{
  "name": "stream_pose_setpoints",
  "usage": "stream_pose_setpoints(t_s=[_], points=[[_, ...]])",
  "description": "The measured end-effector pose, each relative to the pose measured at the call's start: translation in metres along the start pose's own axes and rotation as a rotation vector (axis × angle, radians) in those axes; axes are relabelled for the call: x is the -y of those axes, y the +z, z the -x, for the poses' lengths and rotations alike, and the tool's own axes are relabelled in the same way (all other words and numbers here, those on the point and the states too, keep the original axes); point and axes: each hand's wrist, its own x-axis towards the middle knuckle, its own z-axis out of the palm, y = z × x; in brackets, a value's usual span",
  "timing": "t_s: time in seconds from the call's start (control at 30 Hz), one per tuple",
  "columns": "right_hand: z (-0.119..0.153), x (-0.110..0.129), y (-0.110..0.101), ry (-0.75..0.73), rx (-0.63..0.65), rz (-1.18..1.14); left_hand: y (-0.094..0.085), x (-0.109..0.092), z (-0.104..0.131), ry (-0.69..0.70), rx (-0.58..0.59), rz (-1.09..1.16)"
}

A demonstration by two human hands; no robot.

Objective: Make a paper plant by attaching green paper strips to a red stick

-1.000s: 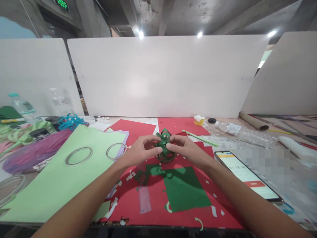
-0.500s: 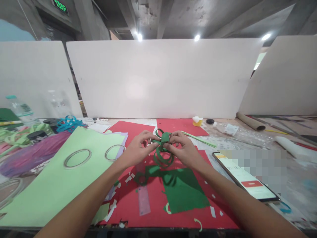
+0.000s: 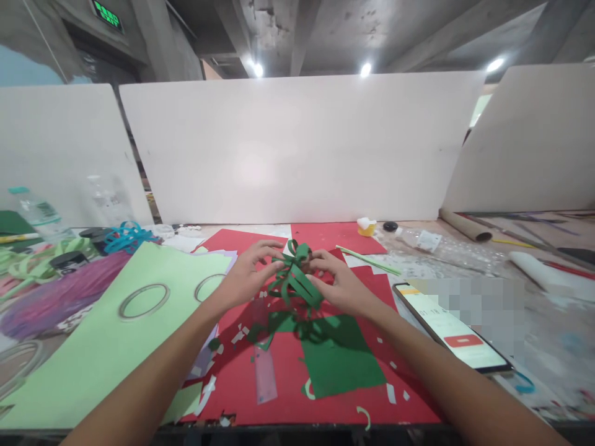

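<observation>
Between my two hands is a looped dark green paper bow point(image 3: 300, 279), raised over the red paper point(image 3: 237, 396). My left hand point(image 3: 253, 272) pinches its left side with thumb and fingers. On the other side, my right hand point(image 3: 337, 279) has its fingers curled against the paper loops. Below the bow lies a dark green paper sheet point(image 3: 346, 365), with the bow's shadow across it. A clear ruler point(image 3: 266, 375) rests to the left of that sheet. Small paper scraps are scattered around.
Left are a light green sheet point(image 3: 102, 347), a tape ring point(image 3: 144, 301), blue paper strips point(image 3: 130, 236) and a purple plastic bag point(image 3: 65, 297). Right lie a phone point(image 3: 455, 334), light green strips point(image 3: 367, 260) and a cardboard tube point(image 3: 465, 224). A white board point(image 3: 297, 148) stands behind.
The green paper bow has been turned between my hands, so its loops now face another way and spread wider. My hands sit slightly farther left in view, and the camera has shifted a little.
</observation>
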Motion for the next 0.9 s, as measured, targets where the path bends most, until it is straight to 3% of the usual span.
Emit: stream_pose_setpoints(t_s=[0.17, 0.33, 0.47, 0.53, 0.63, 0.8, 0.9], points=[[-0.004, -0.012, -0.014, 0.097, -0.139, 0.033, -0.033, -0.012, -0.015, 0.027, -0.029, -0.289], [-0.008, -0.022, -0.028, 0.208, -0.234, -0.003, -0.064, -0.042, -0.029, 0.044, 0.204, -0.487], [-0.009, 0.004, -0.03, 0.069, -0.202, -0.022, -0.067, -0.07, -0.036, 0.07, 0.468, -0.639], [-0.009, 0.022, -0.025, -0.035, -0.119, 0.051, -0.064, -0.081, -0.038, 0.103, 0.529, -0.702], [-0.005, 0.037, -0.013, -0.122, -0.025, 0.126, -0.061, -0.093, -0.039, 0.159, 0.489, -0.75], [0.004, 0.029, -0.002, -0.007, -0.166, 0.06, -0.066, -0.097, -0.036, 0.171, 0.347, -0.716], [0.008, 0.021, -0.01, 0.104, -0.181, -0.069, -0.069, -0.102, -0.037, 0.192, 0.363, -0.611]])
